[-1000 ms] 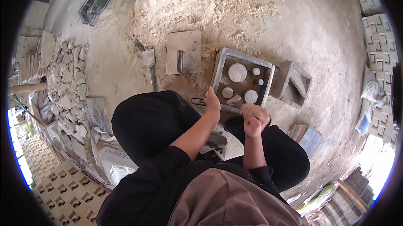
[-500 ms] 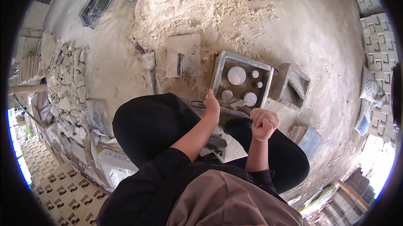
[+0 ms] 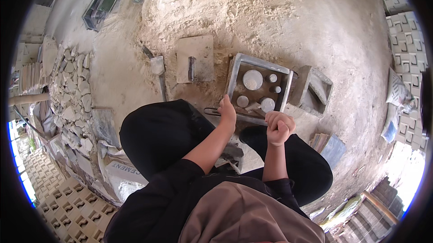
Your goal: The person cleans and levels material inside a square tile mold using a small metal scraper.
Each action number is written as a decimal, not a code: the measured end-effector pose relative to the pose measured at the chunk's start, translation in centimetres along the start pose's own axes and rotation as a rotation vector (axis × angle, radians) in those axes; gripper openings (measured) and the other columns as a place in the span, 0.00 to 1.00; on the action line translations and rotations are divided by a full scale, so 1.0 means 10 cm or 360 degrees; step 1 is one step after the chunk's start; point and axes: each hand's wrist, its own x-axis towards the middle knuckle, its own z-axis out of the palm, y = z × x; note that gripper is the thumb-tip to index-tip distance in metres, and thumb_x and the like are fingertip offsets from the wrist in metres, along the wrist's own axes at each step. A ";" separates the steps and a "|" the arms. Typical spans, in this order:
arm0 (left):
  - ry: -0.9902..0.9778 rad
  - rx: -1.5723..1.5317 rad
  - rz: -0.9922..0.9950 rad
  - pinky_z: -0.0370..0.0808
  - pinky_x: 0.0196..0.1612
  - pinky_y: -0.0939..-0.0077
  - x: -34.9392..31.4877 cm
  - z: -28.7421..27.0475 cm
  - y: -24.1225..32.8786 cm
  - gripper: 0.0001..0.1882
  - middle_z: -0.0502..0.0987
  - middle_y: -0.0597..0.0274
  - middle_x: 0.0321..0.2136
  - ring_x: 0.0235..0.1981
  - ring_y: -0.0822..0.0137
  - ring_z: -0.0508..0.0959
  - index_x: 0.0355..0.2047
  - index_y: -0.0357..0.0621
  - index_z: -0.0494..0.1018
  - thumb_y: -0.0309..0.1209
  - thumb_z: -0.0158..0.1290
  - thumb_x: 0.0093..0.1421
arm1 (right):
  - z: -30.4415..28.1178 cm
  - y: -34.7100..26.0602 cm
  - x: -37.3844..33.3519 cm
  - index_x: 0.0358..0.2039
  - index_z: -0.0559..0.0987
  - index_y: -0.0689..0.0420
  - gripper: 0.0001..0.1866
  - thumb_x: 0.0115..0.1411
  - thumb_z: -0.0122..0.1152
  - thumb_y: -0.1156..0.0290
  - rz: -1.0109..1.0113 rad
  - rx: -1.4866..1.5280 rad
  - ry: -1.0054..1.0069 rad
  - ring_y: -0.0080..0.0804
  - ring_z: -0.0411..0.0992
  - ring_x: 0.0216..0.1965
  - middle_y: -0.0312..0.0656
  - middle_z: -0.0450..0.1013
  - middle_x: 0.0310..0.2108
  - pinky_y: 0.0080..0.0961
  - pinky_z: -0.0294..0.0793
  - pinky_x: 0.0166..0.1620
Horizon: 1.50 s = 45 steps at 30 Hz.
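A square grey mould frame (image 3: 259, 60) rests on the ground before my knees, slightly turned. Inside stand several pale round discs, the largest disc (image 3: 252, 80) toward the far left. My left hand (image 3: 228, 111) grips the frame's near left corner, fingers curled at the edge. Over the near right side, my right hand (image 3: 280, 127) is closed in a fist around a small flat-ended tool (image 3: 255, 106). The tool's pale end reaches into the mould between two near discs; its handle is mostly hidden by the fist.
Left of the mould lie a flat plate with a handle (image 3: 201, 52) and a trowel-like tool (image 3: 158, 66). A grey box-shaped mould (image 3: 314, 92) sits at its right. Loose sandy material (image 3: 212, 6) spreads beyond; broken pieces (image 3: 70, 89) are heaped far left. Patterned blocks (image 3: 406, 40) stand far right.
My right hand has moved slightly left and turned, with the tool's end shifting a little farther into the mould. My left hand stays at the corner. The whole view has shifted slightly.
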 end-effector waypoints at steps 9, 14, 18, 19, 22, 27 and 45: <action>-0.0030 0.0021 0.0040 0.47 0.59 0.61 0.02 -0.03 -0.04 0.33 0.48 0.43 0.58 0.59 0.49 0.49 0.57 0.43 0.55 0.54 0.31 0.60 | 0.02 -0.08 -0.05 0.05 0.59 0.62 0.16 0.44 0.45 0.70 0.0014 -0.0058 -0.0004 0.28 0.55 0.09 0.39 0.56 0.06 0.23 0.57 0.16; -0.0036 0.0059 0.0047 0.48 0.59 0.60 -0.02 -0.04 -0.07 0.32 0.48 0.43 0.58 0.59 0.49 0.50 0.57 0.44 0.54 0.53 0.31 0.60 | 0.02 -0.03 -0.05 0.05 0.58 0.62 0.13 0.40 0.44 0.72 -0.0038 -0.0135 0.0017 0.28 0.54 0.08 0.40 0.55 0.06 0.24 0.57 0.16; -0.0024 0.0031 0.0047 0.48 0.59 0.60 -0.01 -0.02 -0.01 0.32 0.48 0.42 0.58 0.58 0.49 0.50 0.57 0.45 0.54 0.53 0.31 0.60 | 0.04 -0.06 0.00 0.05 0.58 0.61 0.14 0.42 0.44 0.71 0.0041 -0.0056 0.0025 0.29 0.55 0.09 0.39 0.55 0.06 0.24 0.59 0.17; -0.0028 0.0050 0.0059 0.48 0.59 0.60 -0.02 -0.02 0.00 0.32 0.48 0.42 0.58 0.58 0.49 0.50 0.57 0.45 0.54 0.53 0.32 0.60 | 0.05 -0.09 0.01 0.05 0.58 0.61 0.14 0.42 0.44 0.71 0.0040 -0.0044 0.0011 0.29 0.55 0.09 0.39 0.55 0.06 0.24 0.59 0.17; -0.0041 0.0095 0.0052 0.48 0.59 0.60 -0.07 -0.02 -0.01 0.32 0.48 0.42 0.58 0.59 0.49 0.50 0.57 0.45 0.54 0.52 0.32 0.60 | 0.03 -0.11 -0.04 0.05 0.58 0.61 0.14 0.42 0.44 0.71 0.0043 -0.0043 -0.0024 0.28 0.55 0.09 0.38 0.55 0.06 0.24 0.61 0.17; -0.0032 0.0088 0.0022 0.48 0.59 0.58 -0.09 -0.03 0.03 0.31 0.48 0.42 0.57 0.59 0.49 0.49 0.57 0.45 0.54 0.52 0.32 0.60 | 0.04 -0.08 -0.05 0.05 0.58 0.61 0.15 0.42 0.44 0.70 0.0031 -0.0066 -0.0046 0.27 0.55 0.09 0.38 0.55 0.06 0.23 0.61 0.17; -0.0017 0.0108 0.0102 0.49 0.58 0.58 -0.02 -0.03 -0.02 0.32 0.48 0.38 0.57 0.58 0.47 0.50 0.57 0.43 0.55 0.52 0.33 0.60 | -0.05 -0.10 -0.05 0.05 0.57 0.58 0.16 0.46 0.40 0.68 0.0071 -0.0065 0.0186 0.27 0.53 0.09 0.38 0.53 0.05 0.25 0.59 0.18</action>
